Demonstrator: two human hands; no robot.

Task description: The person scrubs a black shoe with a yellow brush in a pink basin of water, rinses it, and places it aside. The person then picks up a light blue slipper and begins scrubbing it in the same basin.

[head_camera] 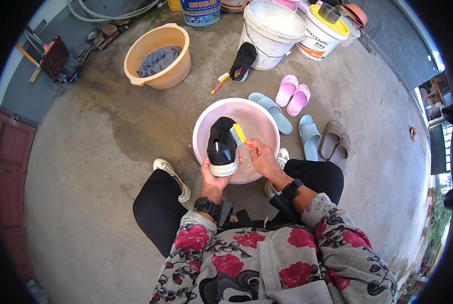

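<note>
My left hand (214,179) grips a black shoe (222,140) with a white sole from beneath, its heel towards me. The shoe is above a pink plastic basin (198,125) that holds some water. In my right hand (263,157) is a scrub brush (240,133) with a yellow head, pale bristles and a red handle. Its bristles are turned to the shoe's right side, at or very near the fabric; contact is hard to tell. My left fingers are partly hidden behind the sole.
A second black shoe (244,60) leans on a white bucket (262,40), near another brush (221,82). An orange basin (180,68) holds grey cloth (160,60). Blue slippers (309,136), pink slippers (298,99) and brown slippers (331,138) lie right of the pink basin. The concrete floor (97,182) is partly wet.
</note>
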